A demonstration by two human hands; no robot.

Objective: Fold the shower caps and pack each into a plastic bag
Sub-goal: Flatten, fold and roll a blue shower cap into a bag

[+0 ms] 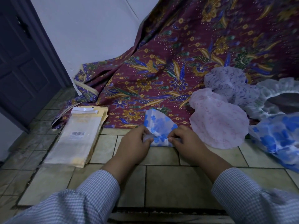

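Note:
A blue-flowered shower cap (159, 125), folded into a narrow wedge, lies on the tiled floor at the edge of the patterned cloth. My left hand (135, 143) pinches its near left edge and my right hand (186, 141) pinches its near right edge, both at the gathered rim. To the left lies a stack of clear plastic bags (77, 138) with a barcode label. To the right sits a heap of unfolded caps: a pink one (220, 122), a lilac one (226, 83), a blue-flowered one (278, 136) and a pale ruffled one (278, 89).
A maroon batik cloth (161, 75) drapes from the upper right down onto the floor. A dark door (24, 65) stands at the left and a white wall behind. Beige floor tiles (169, 183) lie under my arms.

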